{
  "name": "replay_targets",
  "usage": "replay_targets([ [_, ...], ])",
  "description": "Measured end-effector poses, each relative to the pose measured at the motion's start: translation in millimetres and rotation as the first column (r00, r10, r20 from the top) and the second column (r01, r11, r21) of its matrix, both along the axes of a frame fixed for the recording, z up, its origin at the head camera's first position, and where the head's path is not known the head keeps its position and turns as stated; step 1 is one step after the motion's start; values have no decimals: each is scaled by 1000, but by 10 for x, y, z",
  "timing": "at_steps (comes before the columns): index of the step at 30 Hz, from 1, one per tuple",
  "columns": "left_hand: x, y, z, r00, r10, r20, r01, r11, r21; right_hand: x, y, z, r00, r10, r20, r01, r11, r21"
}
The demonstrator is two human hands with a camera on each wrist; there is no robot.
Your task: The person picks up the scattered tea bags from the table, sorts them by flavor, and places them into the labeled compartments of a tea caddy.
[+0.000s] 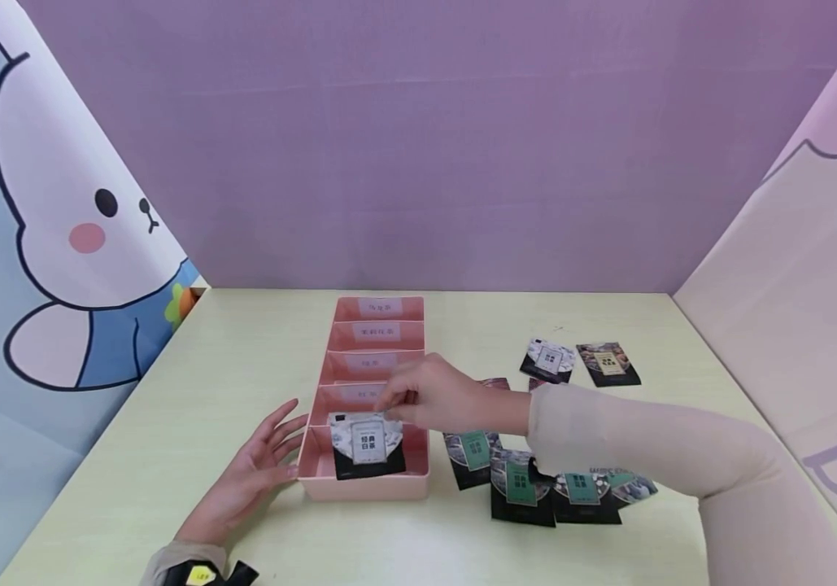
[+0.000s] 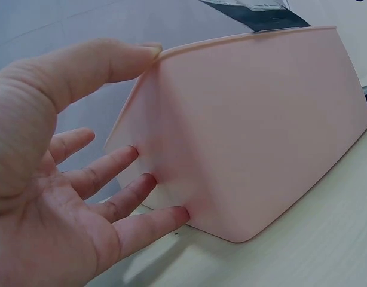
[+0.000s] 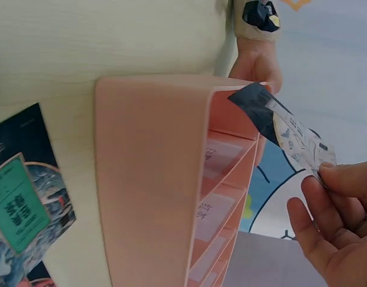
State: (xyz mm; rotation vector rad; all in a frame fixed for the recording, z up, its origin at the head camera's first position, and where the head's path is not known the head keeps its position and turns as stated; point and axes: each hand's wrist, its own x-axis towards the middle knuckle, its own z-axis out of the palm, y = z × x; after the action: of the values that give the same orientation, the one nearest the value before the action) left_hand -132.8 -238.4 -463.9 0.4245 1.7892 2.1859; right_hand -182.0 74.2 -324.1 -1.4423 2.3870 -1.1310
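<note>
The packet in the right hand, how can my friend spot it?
Find the pink box. Over its nearest compartment, the right hand pinches the pale-labelled packet. The packets with green labels lie on the table; only this one is held up.

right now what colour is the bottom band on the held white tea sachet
The bottom band is black, clearest in the head view.

Held sachet (image 1: 368, 447): "经典白茶" on pale label (image 1: 369, 439).
</note>
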Motion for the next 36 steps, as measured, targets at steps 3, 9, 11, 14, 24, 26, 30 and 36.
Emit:
replay_targets([
  [3, 7, -5, 2, 1000, -4, 7, 4, 1000, -3, 23, 50, -37, 999, 13, -51, -14, 1000, -26],
  [9, 16, -12, 10, 999, 5, 36, -4, 1000, -18, 79, 149, -95, 964, 60, -260, -75, 996, -49],
  [11, 17, -18, 3, 1000, 0, 30, 0, 1000, -11, 109, 179, -137, 922, 87, -378, -102, 995, -21],
  [14, 15, -25, -16, 1000, -19, -10, 19, 1000, 9, 158, 209, -227, 821, 150, -551, -154, 987, 38],
  [24, 12, -18, -33, 999, -24, -42, 25, 999, 30, 285, 223, -422, 513, 192, -836, -208, 973, 96],
  [26, 13, -19, -33, 999, -25, -46, 27, 999, 30, 292, 236, -449, 496, 207, -843, -198, 973, 122],
  [30, 10, -16, -32, 999, -28, -44, 29, 999, 27, 300, 269, -500, 481, 248, -841, -165, 968, 191],
  [36, 0, -4, -13, 1000, -13, -21, 13, 1000, 5, 326, 299, -563, 450, 268, -852, -76, 962, 262],
])
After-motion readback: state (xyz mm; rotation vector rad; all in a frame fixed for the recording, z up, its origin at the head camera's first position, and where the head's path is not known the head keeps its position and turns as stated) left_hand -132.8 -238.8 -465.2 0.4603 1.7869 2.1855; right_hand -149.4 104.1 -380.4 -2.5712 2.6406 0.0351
